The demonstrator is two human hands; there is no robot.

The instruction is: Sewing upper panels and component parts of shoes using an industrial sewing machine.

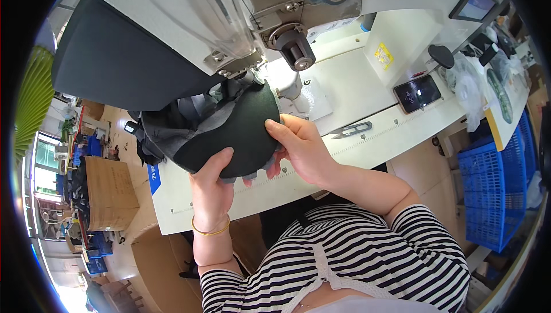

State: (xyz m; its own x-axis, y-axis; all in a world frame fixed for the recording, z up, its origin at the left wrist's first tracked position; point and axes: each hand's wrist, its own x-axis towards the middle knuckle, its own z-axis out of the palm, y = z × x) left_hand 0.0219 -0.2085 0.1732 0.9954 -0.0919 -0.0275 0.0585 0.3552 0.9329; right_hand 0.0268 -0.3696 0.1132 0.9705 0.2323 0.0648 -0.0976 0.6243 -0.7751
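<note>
A black fabric piece with grey lining (229,126), shaped like a cap part, lies under the head of a white industrial sewing machine (241,20). My left hand (213,184) grips its near edge from below, thumb on top. My right hand (295,146) holds the right side of the same piece, fingers curled under it and thumb pressed on its top. The needle area (244,74) sits just above the far end of the fabric. More dark fabric bunches to the left of the piece.
On the white machine table (367,135) lie thread snips (351,130) and a dark phone (417,93). A blue plastic crate (496,192) stands at the right, a cardboard box (112,192) at the left. Plastic bags pile at the far right.
</note>
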